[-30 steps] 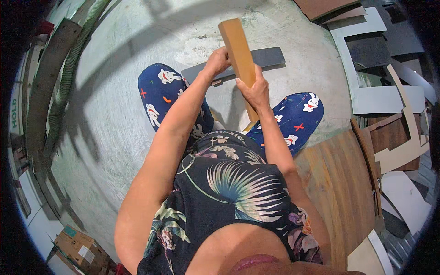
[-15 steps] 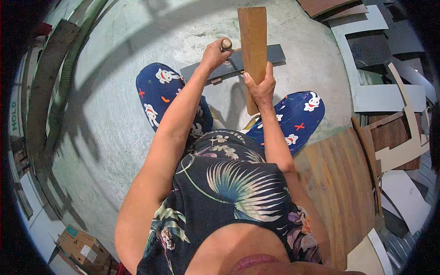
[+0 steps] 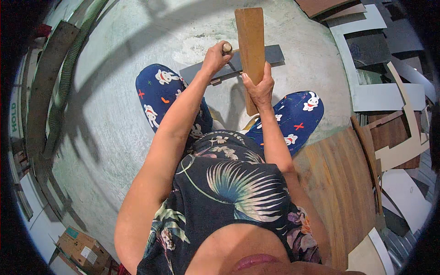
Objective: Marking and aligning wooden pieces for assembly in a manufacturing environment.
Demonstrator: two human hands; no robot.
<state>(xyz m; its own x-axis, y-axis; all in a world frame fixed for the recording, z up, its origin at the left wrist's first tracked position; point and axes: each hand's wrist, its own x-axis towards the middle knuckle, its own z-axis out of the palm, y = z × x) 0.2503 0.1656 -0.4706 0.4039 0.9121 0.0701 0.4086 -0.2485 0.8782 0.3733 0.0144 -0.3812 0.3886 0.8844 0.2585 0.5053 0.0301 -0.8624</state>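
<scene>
My left hand (image 3: 215,59) is closed around the round wooden handle of a chisel (image 3: 227,47). Its dark shaft slants down toward a long grey board (image 3: 270,56) lying across the floor in front of me. Where the tip meets the board is partly hidden. In my right hand (image 3: 260,90) is a thick brown wooden block (image 3: 250,41), gripped near its lower end with the thumb across its face. The block extends away from me above the board and hides part of it. A small piece of wood (image 3: 215,82) shows at the board's near edge.
My legs in dark blue printed trousers (image 3: 158,91) are bent on both sides of the board. To the right lie a wooden panel (image 3: 337,183) and stacked sheet offcuts (image 3: 389,98). A ribbed hose (image 3: 68,78) and a cardboard box (image 3: 82,250) are at the left.
My left hand and the chisel have moved slightly toward me. The upper end of the wooden block has shifted a little left; both grips stay the same.
</scene>
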